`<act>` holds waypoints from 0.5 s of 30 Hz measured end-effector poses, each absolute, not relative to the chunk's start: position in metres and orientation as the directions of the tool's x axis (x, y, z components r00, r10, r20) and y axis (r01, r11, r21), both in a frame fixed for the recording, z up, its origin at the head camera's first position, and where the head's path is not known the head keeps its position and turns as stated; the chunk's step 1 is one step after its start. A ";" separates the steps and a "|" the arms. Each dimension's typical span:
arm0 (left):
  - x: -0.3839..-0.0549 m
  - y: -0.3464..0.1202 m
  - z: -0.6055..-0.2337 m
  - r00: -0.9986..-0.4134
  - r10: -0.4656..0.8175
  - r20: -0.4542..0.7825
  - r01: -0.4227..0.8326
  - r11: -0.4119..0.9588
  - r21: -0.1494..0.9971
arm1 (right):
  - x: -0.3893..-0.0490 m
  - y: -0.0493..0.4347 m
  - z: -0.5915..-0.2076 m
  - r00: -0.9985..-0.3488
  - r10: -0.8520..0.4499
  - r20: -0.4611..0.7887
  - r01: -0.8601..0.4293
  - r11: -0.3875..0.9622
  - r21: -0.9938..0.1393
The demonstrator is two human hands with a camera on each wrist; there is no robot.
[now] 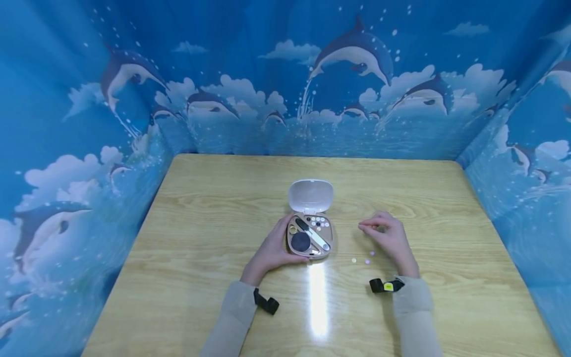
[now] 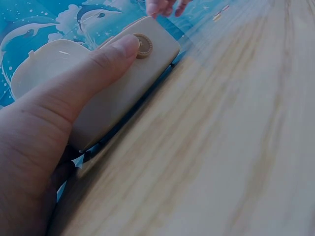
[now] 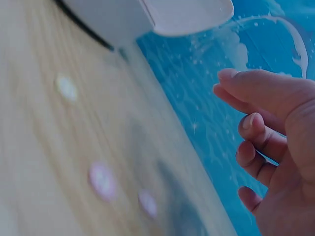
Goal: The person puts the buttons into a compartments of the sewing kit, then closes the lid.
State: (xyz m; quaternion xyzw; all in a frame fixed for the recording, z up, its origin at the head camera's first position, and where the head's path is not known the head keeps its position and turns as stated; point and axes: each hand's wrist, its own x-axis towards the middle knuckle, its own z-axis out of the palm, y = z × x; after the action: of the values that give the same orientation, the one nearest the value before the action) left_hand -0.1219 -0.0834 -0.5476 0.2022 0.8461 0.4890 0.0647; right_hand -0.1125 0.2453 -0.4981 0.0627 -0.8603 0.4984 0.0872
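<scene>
My left hand [image 1: 278,245] grips the left side of a tan sewing-kit-like box [image 1: 329,253], thumb along its near side. In the left wrist view that thumb presses beside a round gold clasp [image 2: 145,45]. The box's translucent lid [image 1: 311,196] stands open at the back. Inside lie a dark round piece [image 1: 301,242], a gold ring-shaped piece [image 1: 292,229], a long black-and-white tool [image 1: 317,239] and several black and white buttons [image 1: 318,219]. My right hand [image 1: 391,238] hovers right of the box, thumb and index tips together; anything between them is hidden.
On the table [image 1: 214,208] near my right hand lie a pale button [image 1: 354,260] and two purple buttons [image 1: 368,261]. A blue dolphin-print curtain [image 1: 250,129] surrounds the table's back and sides. Black straps [image 1: 266,301] with cameras sit on both wrists.
</scene>
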 end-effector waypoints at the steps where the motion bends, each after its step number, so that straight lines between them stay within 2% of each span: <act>1: -0.122 -0.083 -0.547 -0.910 0.404 0.089 0.280 0.443 0.852 | -0.109 0.246 -0.495 -0.977 -0.015 0.212 -0.191 0.499 -0.845; 7: -0.122 -0.084 -0.547 -0.914 0.397 0.082 0.276 0.461 0.844 | -0.091 0.250 -0.475 -0.980 0.000 0.201 -0.171 0.525 -0.834; 15: -0.122 -0.084 -0.547 -0.913 0.400 0.082 0.274 0.451 0.849 | -0.086 0.281 -0.512 -0.983 -0.078 0.169 -0.184 0.537 -0.823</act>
State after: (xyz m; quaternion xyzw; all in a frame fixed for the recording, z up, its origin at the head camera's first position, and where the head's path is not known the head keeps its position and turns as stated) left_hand -0.1216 -0.0837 -0.5465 0.1983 0.8494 0.4848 0.0647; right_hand -0.0858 0.2806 -0.5121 0.0748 -0.8749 0.4752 0.0561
